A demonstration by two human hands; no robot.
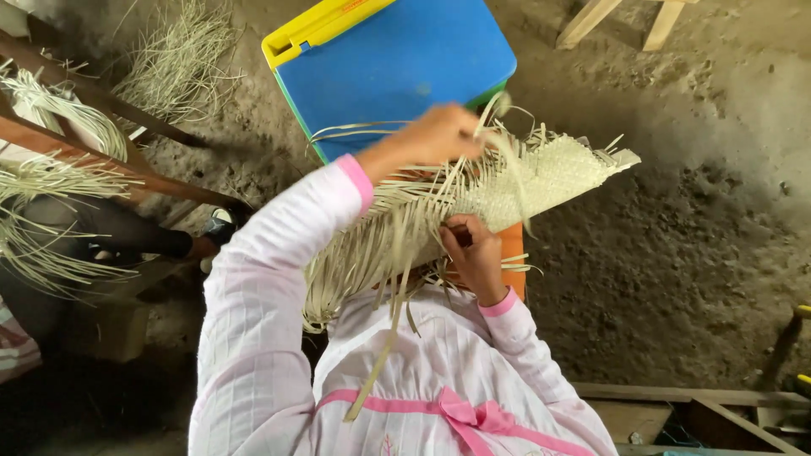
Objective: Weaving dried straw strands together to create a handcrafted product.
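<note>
Over the lap: half-woven palm mat [541, 181].
Left hand [435, 135] pinches a loose strip [507, 156]; right hand [475, 257] grips the mat's underside. Likely light, pliable, fray-prone; hold by the woven section.

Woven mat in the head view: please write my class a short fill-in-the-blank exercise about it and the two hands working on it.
1. The left hand is raised above the pale woven mat, pulling up a loose ____.
2. The right hand grips the mat's near edge, its sleeve cuff coloured ____.
3. Behind the mat stands a box with a yellow rim and a ____ lid.

Missing words: strip; pink; blue
</note>
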